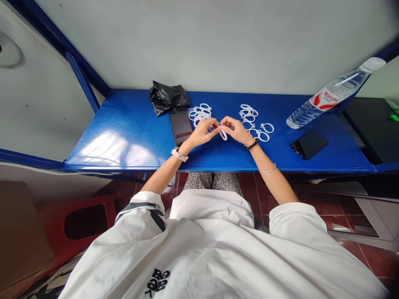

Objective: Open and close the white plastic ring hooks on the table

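Just right of the left cluster of white rings (199,113), the left hand (206,129) has its thumb and fingers pinched together at the upper end of a white ring (223,135). That ring hangs tilted between the two hands, above the surface (215,160). From the other side, the right hand (234,128) grasps the same end between thumb and forefinger. Beyond it lies the right cluster of white rings (248,113), spread more loosely. The step in hand looks like fine fingertip work at one spot on the ring; the fingers cover that spot, so I cannot tell its detail. The next move seems to call for a steady pinch on both sides and little force.

On the surface, which is blue, a crumpled black bag (169,98) sits at the back, toward the left. A phone with a lit screen (182,125) lies between it and the left wrist. Well to the right, a dark phone (309,144) lies flat in front of a clear water bottle (335,95) with a white cap.

Around this, a red stool (55,232) stands low on the left, a pale wall (199,45) rises behind the surface, and reddish tiles (327,205) cover the floor.
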Demonstrator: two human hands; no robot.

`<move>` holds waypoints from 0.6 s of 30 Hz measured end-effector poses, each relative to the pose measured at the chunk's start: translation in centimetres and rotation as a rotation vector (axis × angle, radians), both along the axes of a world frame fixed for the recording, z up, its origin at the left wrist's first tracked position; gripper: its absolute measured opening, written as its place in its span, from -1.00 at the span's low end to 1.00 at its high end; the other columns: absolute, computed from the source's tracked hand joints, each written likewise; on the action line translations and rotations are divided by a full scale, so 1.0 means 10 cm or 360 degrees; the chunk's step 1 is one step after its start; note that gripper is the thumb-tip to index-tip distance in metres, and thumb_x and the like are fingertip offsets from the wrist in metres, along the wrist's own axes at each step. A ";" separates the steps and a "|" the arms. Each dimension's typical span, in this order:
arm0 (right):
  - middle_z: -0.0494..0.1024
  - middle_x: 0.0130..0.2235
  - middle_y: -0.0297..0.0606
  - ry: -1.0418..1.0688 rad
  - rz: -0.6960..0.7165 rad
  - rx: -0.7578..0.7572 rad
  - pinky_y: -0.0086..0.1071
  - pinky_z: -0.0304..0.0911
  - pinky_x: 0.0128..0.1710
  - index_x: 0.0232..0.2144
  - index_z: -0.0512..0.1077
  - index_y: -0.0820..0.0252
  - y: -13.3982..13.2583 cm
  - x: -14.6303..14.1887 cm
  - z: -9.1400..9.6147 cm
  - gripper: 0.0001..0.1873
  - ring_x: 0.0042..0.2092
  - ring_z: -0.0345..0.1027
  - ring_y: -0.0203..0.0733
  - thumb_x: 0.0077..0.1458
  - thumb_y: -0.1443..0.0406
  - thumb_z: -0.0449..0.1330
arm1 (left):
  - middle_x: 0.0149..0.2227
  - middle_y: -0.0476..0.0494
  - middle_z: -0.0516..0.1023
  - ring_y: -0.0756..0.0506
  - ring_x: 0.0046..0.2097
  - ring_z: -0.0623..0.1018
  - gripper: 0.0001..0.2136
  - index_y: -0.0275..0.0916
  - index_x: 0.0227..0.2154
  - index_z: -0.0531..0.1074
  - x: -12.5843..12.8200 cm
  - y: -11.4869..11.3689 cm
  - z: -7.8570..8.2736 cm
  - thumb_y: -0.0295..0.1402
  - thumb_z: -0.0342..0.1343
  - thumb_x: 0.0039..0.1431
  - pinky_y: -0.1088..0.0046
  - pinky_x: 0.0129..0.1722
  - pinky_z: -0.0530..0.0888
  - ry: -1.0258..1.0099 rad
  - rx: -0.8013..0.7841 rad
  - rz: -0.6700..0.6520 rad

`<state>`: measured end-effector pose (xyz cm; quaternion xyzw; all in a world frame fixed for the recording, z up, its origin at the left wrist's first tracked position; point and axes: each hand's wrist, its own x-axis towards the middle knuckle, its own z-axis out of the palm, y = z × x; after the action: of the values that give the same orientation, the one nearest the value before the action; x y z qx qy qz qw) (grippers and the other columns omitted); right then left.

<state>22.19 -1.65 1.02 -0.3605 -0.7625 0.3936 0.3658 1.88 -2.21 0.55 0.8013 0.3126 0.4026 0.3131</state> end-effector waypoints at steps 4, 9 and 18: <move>0.37 -0.46 -0.41 0.0100 0.0138 -0.0188 -0.33 0.18 -0.37 -0.41 0.31 0.09 -0.01 -0.03 -0.02 -0.65 -0.42 0.23 -0.26 0.21 0.01 0.25 | -0.39 -0.10 0.56 -0.04 -0.36 0.45 -0.53 -0.23 -0.41 0.44 -0.01 -0.04 0.06 0.14 0.17 0.28 0.39 -0.30 0.40 -0.0066 -0.0273 -0.0105; 0.38 -0.48 -0.40 0.0291 0.0263 -0.0353 -0.36 0.14 -0.41 -0.43 0.37 0.11 -0.06 -0.03 0.02 -0.57 -0.44 0.21 -0.27 0.16 -0.08 0.31 | -0.39 -0.08 0.56 -0.04 -0.32 0.50 -0.57 -0.24 -0.42 0.44 -0.01 -0.05 0.06 0.08 0.26 0.21 0.39 -0.24 0.42 -0.0262 -0.0524 -0.0242; 0.47 -0.44 -0.37 0.0317 0.0276 -0.0394 -0.37 0.21 -0.40 -0.40 0.38 0.12 -0.06 -0.03 0.00 -0.52 -0.43 0.27 -0.28 0.18 -0.13 0.30 | -0.39 -0.07 0.57 -0.04 -0.30 0.56 -0.56 -0.24 -0.40 0.44 -0.01 -0.03 -0.01 0.09 0.31 0.18 0.38 -0.20 0.48 -0.0414 -0.0676 -0.0340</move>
<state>21.86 -2.23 1.04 -0.2950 -0.6964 0.5482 0.3571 1.82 -2.51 0.47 0.6876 0.2609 0.3923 0.5525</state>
